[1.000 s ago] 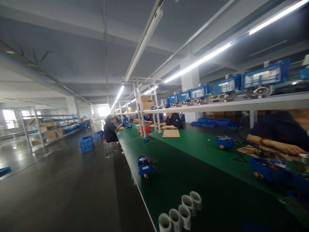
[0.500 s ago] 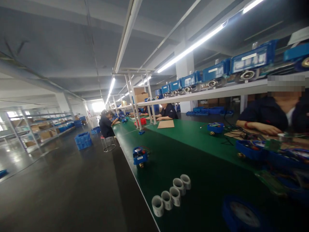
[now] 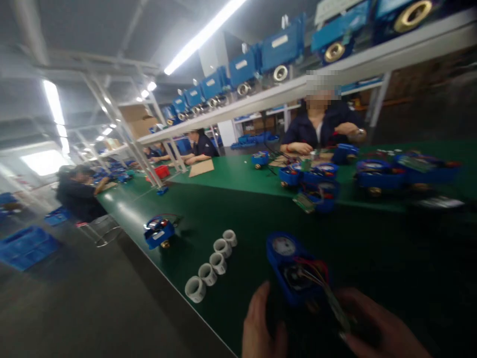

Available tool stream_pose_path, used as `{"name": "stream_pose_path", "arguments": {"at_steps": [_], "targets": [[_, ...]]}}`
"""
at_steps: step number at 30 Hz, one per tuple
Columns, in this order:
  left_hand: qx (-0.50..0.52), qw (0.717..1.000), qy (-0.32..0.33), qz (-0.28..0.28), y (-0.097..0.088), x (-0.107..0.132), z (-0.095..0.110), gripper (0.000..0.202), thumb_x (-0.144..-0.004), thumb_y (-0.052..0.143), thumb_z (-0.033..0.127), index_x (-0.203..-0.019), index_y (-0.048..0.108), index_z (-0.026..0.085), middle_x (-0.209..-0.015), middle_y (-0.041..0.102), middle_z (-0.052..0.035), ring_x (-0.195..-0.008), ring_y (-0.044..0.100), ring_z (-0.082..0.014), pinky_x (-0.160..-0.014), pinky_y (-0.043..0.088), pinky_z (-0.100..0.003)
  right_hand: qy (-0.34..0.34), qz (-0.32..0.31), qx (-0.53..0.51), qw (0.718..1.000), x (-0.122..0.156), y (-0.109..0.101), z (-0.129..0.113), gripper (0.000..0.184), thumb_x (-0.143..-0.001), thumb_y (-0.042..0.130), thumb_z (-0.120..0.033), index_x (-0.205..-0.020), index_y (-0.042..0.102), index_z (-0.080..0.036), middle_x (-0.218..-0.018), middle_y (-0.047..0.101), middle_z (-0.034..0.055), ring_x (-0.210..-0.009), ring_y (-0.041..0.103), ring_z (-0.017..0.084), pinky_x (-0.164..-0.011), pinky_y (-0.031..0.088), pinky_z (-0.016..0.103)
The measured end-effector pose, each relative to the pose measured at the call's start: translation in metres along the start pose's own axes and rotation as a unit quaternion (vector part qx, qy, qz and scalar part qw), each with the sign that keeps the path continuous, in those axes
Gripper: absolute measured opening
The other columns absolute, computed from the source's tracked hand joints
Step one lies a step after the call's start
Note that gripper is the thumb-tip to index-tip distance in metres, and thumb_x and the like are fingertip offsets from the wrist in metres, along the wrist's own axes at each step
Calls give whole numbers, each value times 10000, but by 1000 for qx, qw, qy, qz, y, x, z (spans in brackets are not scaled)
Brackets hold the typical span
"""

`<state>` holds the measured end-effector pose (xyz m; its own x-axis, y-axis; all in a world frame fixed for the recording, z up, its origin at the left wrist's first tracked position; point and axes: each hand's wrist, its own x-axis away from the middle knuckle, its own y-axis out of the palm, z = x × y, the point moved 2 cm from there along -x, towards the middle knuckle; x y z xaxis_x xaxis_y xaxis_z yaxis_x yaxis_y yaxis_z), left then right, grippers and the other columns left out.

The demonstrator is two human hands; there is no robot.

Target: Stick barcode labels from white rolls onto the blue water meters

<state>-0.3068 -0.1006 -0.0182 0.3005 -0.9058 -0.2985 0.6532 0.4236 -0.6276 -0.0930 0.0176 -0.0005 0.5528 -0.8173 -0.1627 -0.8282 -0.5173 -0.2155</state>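
A blue meter housing (image 3: 278,263) with a round white dial lies on the green bench before me, its cavity showing wiring. Coloured wires run from it to a narrow green circuit board (image 3: 337,308). My right hand (image 3: 380,323) has its fingers closed around the board's near end, in dim light and slightly blurred. Just left of the housing, my left hand (image 3: 259,323) is open, thumb and fingers apart, holding nothing that I can see.
Several white label rolls (image 3: 218,262) stand in a row at left, near another blue meter (image 3: 159,232). More open meters (image 3: 380,176) lie at right. A co-worker (image 3: 320,124) sits across the bench. Overhead runs a shelf (image 3: 223,117) bearing blue meters.
My view has swung right and down. Both my hands have come into the picture around the nearest meter. The co-worker across now has one arm raised.
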Motion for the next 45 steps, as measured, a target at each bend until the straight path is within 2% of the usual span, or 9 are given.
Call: {"name": "stream_pose_path", "arguments": {"at_steps": [3, 7, 11, 17, 24, 29, 37, 41, 45], "targets": [[-11, 999, 6, -32, -5, -6, 9, 552, -778, 457, 133, -1314, 335, 185, -1335, 434, -119, -1198, 453, -240, -983, 427, -424, 78, -74, -231, 967, -2, -1, -2, 452, -650, 748, -494, -957, 636, -182, -901, 616, 86, -793, 598, 247, -732, 490, 363], [-21, 998, 25, -53, -5, -18, 11, 520, -816, 464, 189, -1311, 306, 190, -1325, 421, -133, -1139, 503, -242, -930, 466, -418, 105, -72, -416, 900, -14, -5, 3, 405, -674, 773, -436, -921, 643, -143, -842, 627, 72, -748, 595, 180, -678, 465, 275], [-48, 997, 19, -61, -5, -21, 12, 499, -821, 477, 234, -1295, 326, 188, -1304, 440, -135, -1110, 523, -257, -905, 480, -425, 110, -98, -497, 855, -16, -4, 4, 411, -681, 771, -439, -921, 643, -130, -822, 625, 69, -738, 590, 165, -669, 460, 253], [-61, 995, 18, -72, -5, -23, 13, 488, -820, 480, 259, -1282, 341, 185, -1290, 451, -136, -1112, 519, -264, -926, 458, -447, 121, -106, -526, 835, -16, -5, 7, 419, -684, 747, -477, -898, 639, -134, -794, 615, 60, -712, 578, 158, -645, 455, 240], [-58, 994, 12, -90, -4, -25, 8, 501, -812, 489, 278, -1283, 338, 196, -1294, 446, -130, -1114, 515, -267, -918, 464, -455, 131, -100, -524, 836, -17, -5, 11, 420, -679, 748, -477, -897, 639, -135, -793, 614, 63, -711, 576, 164, -648, 459, 249], [-67, 995, 31, -72, -5, -20, 13, 498, -806, 463, 176, -1285, 325, 184, -1292, 449, -133, -1171, 467, -256, -951, 443, -458, 124, -128, -519, 836, -11, -2, 7, 374, -682, 767, -426, -926, 655, -166, -823, 620, 55, -734, 579, 152, -678, 459, 239], [-32, 999, 22, -31, -10, -7, 22, 559, -718, 464, 58, -1258, 361, 162, -1255, 474, -132, -1161, 461, -233, -927, 468, -400, 171, -73, -389, 902, 2, -6, 23, 499, -583, 823, -469, -992, 666, -230, -950, 610, 151, -875, 587, 284, -746, 472, 401], [-73, 997, 19, 23, -34, 5, 21, 461, -758, 456, 68, -1204, 404, 174, -1184, 509, -112, -1127, 475, -209, -943, 438, -391, 203, -42, -325, 923, 6, -7, 20, 556, -528, 841, -503, -982, 660, -237, -979, 599, 174, -871, 591, 310, -775, 463, 454], [-168, 972, -19, 163, -79, 10, 0, 315, -766, 493, 117, -1075, 478, 175, -1107, 525, -101, -1073, 494, -225, -921, 423, -418, 215, -80, -288, 930, 6, -11, 28, 560, -507, 854, -493, -965, 668, -230, -978, 599, 196, -856, 598, 329, -775, 462, 479]]}}
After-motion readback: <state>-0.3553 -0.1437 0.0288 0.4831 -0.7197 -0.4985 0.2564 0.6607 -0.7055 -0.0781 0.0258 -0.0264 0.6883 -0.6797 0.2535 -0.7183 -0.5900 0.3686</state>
